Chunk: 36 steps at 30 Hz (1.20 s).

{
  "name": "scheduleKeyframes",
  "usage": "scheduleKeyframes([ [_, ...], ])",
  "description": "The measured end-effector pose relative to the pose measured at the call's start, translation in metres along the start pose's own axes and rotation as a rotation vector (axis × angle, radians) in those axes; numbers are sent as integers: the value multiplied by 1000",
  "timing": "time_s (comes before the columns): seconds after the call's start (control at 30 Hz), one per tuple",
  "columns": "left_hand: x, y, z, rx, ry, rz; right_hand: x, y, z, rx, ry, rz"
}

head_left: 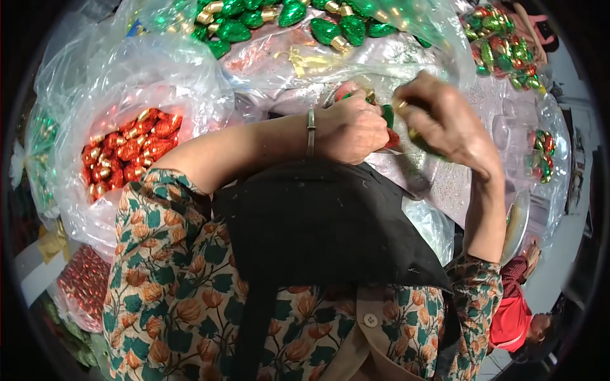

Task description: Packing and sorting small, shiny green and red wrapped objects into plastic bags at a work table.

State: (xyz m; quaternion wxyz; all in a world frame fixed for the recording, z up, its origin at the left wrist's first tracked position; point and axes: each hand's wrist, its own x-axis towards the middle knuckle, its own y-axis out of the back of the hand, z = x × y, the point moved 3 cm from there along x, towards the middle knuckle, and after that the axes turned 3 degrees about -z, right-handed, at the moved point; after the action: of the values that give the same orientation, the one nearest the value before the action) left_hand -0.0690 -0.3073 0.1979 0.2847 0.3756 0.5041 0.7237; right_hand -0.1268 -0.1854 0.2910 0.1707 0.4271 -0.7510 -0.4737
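Note:
My left hand (357, 129) is closed, with a silver bracelet at its wrist. It grips a small bunch of red and green glitter bulb ornaments (389, 120), which shows partly past its fingers. Just to the right, my right hand (448, 124) is curled and blurred by motion. Bits of gold and green show at its fingers, too smeared to name for certain. On the left, a clear plastic bag (210, 82) holds many red glitter bulb ornaments (149, 140) with gold caps. Green glitter bulb ornaments (352, 28) lie in plastic at the far side.
Glitter is scattered over the pale table covering (454, 181). Finished-looking mixed bunches (502, 47) lie at the far right, and another bunch (543, 152) sits by clear plastic cups (508, 124). A person in red (511, 317) is at the lower right. A red mesh-like bag (84, 282) is at the lower left.

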Motion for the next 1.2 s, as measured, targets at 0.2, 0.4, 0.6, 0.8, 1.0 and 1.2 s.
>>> scheduleKeyframes([
  [0.2,1,-9,0,-37,-104,301,-5,-29,20,324,38,488],
  [0.4,0,-6,1,-12,-49,106,-26,-53,34,651,-47,731],
  [0.6,12,8,0,-64,-26,-163,-25,-45,29,186,113,824],
  [0.8,15,21,5,-116,76,-218,-52,-49,22,-232,-54,343],
  [1.0,49,36,18,-134,111,-423,-57,-30,31,-81,-51,174],
  [1.2,45,31,-15,-192,128,-192,-161,-24,66,530,-230,936],
])
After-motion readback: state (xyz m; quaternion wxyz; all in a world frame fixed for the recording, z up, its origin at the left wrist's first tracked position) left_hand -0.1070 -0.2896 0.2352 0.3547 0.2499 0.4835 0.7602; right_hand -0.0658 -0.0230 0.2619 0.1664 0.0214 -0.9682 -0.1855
